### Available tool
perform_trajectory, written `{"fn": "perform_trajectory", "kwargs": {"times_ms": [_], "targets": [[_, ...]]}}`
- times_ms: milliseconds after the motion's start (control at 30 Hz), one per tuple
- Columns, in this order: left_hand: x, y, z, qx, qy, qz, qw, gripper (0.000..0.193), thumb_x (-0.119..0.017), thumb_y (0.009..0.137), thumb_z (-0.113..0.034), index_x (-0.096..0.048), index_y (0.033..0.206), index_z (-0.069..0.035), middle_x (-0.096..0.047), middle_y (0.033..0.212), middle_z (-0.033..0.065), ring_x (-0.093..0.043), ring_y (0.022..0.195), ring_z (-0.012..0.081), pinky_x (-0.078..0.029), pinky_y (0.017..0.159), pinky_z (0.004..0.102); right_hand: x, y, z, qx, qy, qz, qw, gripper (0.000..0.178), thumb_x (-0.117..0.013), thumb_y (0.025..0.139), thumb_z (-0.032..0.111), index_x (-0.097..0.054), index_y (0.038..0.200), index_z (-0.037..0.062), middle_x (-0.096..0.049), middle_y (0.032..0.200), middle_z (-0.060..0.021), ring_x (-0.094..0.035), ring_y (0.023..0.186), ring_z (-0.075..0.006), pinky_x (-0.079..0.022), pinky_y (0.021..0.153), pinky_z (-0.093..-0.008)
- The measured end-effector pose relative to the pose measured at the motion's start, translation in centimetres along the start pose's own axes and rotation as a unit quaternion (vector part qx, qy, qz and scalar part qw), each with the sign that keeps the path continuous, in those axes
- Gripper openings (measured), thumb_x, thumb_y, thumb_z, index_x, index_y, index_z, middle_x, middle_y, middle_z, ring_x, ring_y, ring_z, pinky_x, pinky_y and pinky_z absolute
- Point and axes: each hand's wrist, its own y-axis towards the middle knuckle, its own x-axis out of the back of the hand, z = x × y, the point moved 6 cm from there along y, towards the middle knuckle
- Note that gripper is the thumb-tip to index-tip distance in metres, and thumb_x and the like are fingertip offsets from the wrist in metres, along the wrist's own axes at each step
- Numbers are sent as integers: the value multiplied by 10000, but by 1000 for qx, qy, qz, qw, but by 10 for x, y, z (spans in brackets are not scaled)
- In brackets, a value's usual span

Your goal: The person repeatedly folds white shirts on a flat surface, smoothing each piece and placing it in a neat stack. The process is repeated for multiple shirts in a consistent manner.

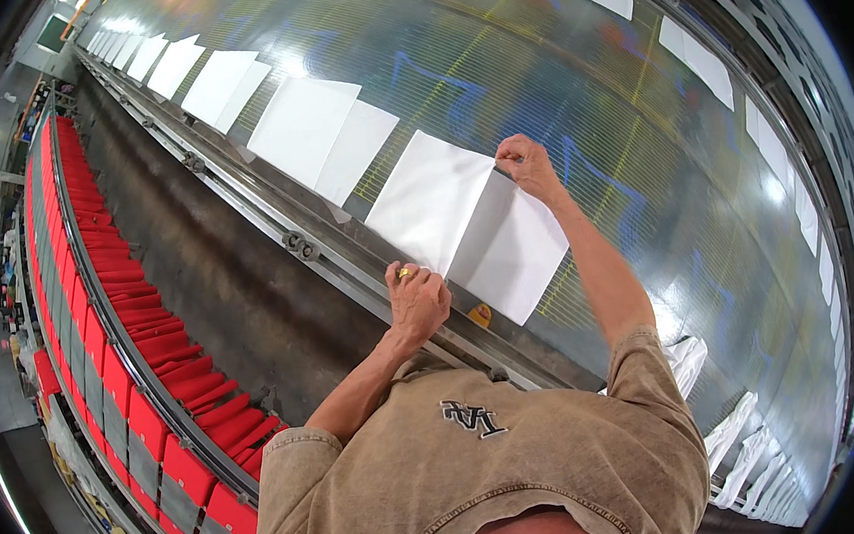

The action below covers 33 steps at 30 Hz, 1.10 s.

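Observation:
A white fabric panel lies at the near edge of a long dark, glossy table. A raised crease or edge runs across it between my hands, and a shaded white part spreads to its right. My right hand is closed in a pinch at the far end of that crease, shut on the fabric. At the near end, over the table's edge, my left hand is closed with curled fingers at the fabric's corner. Something small and yellow shows at its fingers. The left fingertips are partly hidden.
More white panels lie in a row leftward, and others along the far side. A metal rail edges the table. Red and grey pieces hang on a curved rack at left. White cloths hang at lower right.

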Motion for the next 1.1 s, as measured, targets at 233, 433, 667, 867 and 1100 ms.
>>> {"fn": "perform_trajectory", "kwargs": {"times_ms": [233,433,667,867,1100], "targets": [[-25,-4,-30,-12,-36,63,997,82,-675,758,-76,-647,686,-46,-678,746,138,-620,833,318,-370,957,466,30,-25,-11,28,-98,-11,995,40,-702,850,66,-722,883,56,-680,1099,-77,-586,973,-284,-477,893,-410],[-43,-4,-52,-6,-56,106,993,131,-646,778,-131,-646,688,-35,-684,768,152,-624,846,346,-379,932,462,49,-47,-20,36,-164,-39,985,54,-705,860,85,-731,903,67,-667,1166,-66,-543,1108,-306,-437,994,-435],[-55,-5,-72,-21,-55,174,983,169,-649,796,-181,-690,741,-27,-689,774,145,-627,882,317,-392,916,447,59,-64,-23,99,-226,-73,966,49,-715,867,71,-736,911,70,-660,1185,-60,-536,1156,-304,-442,1005,-437],[-58,-4,-77,-36,-48,179,982,165,-647,809,-182,-679,757,-29,-691,777,149,-631,886,321,-399,896,445,61,-71,-23,129,-247,-70,958,57,-709,872,61,-731,923,68,-654,1227,-69,-548,1197,-317,-458,1019,-447],[-55,-5,-79,-38,-43,193,979,181,-635,856,-192,-681,791,-30,-698,803,162,-633,897,341,-404,899,457,54,-70,7,81,-323,-159,930,278,-669,934,147,-669,1171,2,-603,1351,-176,-487,1336,-400,-411,1098,-494]]}}
